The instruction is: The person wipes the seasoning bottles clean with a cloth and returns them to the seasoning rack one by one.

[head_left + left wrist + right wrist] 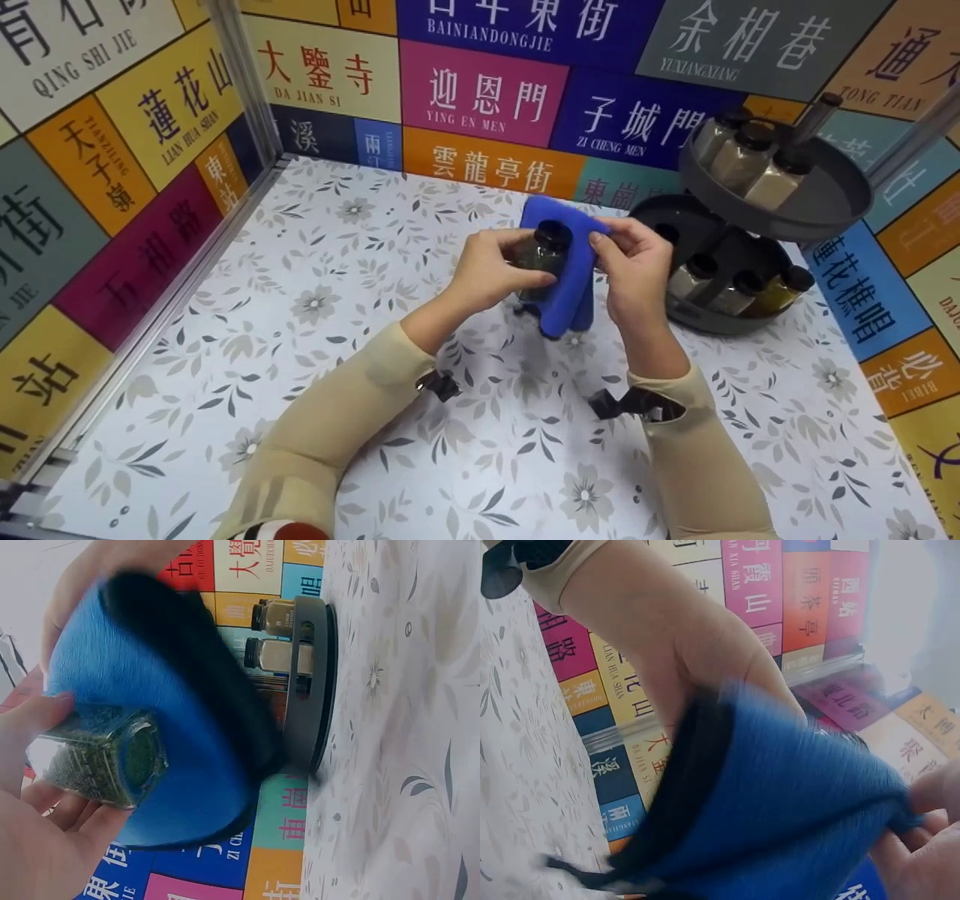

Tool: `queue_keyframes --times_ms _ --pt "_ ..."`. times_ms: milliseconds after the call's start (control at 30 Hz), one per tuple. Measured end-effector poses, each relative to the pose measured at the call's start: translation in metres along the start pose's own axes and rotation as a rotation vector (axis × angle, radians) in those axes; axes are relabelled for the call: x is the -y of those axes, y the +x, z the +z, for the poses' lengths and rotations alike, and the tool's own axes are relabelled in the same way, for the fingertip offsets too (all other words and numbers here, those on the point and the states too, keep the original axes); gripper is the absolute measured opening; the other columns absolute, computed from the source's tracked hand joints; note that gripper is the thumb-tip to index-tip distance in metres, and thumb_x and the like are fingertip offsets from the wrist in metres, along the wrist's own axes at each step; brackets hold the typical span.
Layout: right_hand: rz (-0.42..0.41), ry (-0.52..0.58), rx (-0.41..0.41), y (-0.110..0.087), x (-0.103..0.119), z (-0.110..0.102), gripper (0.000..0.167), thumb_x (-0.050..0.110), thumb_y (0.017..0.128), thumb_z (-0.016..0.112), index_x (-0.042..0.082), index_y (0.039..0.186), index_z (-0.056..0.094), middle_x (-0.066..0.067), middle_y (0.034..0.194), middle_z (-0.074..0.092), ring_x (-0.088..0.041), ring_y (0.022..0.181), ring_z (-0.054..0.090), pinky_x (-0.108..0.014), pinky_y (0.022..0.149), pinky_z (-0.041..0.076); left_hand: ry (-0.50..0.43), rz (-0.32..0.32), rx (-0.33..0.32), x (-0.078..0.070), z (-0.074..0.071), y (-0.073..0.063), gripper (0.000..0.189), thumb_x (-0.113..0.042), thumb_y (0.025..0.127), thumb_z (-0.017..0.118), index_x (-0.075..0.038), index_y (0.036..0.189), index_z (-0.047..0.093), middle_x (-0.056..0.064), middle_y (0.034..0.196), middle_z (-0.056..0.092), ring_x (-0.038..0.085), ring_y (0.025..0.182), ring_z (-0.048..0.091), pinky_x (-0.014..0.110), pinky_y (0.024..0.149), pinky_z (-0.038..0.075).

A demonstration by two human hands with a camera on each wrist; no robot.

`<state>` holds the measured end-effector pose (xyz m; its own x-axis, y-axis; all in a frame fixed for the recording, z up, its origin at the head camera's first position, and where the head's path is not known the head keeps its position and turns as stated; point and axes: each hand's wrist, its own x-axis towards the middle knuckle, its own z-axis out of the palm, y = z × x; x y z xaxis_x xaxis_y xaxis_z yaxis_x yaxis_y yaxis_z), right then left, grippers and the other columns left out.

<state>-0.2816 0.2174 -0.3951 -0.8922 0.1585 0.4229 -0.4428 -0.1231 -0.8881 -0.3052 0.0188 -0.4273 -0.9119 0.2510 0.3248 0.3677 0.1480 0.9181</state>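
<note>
My left hand [487, 270] grips a small glass jar [546, 261] with a black lid, raised above the table. In the left wrist view, the square jar [94, 757] shows dried green flakes inside and its bottom faces the camera. A blue cloth [568, 300] hangs directly beside the jar. My right hand [639, 274] pinches the cloth near its upper right edge between thumb and fingers. The right wrist view shows the cloth [802, 772] blurred and largely covering the jar. Whether the cloth presses on the glass is unclear.
At the right back stands a dark two-tier round rack [806, 214]. Its upper tray bears jars [780, 180] with black lids, and its lower tray holds several more [735, 292]. A floral cover [315, 375] lies over the table. Panels with printed signs [480, 94] wall the back and sides.
</note>
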Motion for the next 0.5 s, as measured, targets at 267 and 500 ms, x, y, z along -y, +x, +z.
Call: queue_keyframes --times_ms 267,500 --pt "-0.213 -0.307 0.042 -0.015 -0.012 0.017 0.019 -0.009 0.089 0.076 -0.006 0.107 0.081 -0.015 0.098 0.082 -0.003 0.084 0.077 -0.021 0.073 0.062 -0.045 0.032 -0.106 -0.005 -0.010 -0.001 0.050 -0.020 0.080 0.094 -0.014 0.127 0.079 0.006 0.107 0.082 0.016 0.088 0.077 0.031 0.080 0.064" --pt "-0.185 -0.492 0.139 -0.024 -0.026 0.021 0.017 -0.004 0.088 0.079 0.000 0.105 0.084 -0.018 0.099 0.082 0.004 0.081 0.075 -0.016 0.071 0.060 -0.082 0.048 -0.207 -0.006 -0.019 -0.002 0.049 -0.021 0.083 0.092 -0.012 0.129 0.078 0.008 0.109 0.081 0.017 0.093 0.077 0.033 0.085 0.065"
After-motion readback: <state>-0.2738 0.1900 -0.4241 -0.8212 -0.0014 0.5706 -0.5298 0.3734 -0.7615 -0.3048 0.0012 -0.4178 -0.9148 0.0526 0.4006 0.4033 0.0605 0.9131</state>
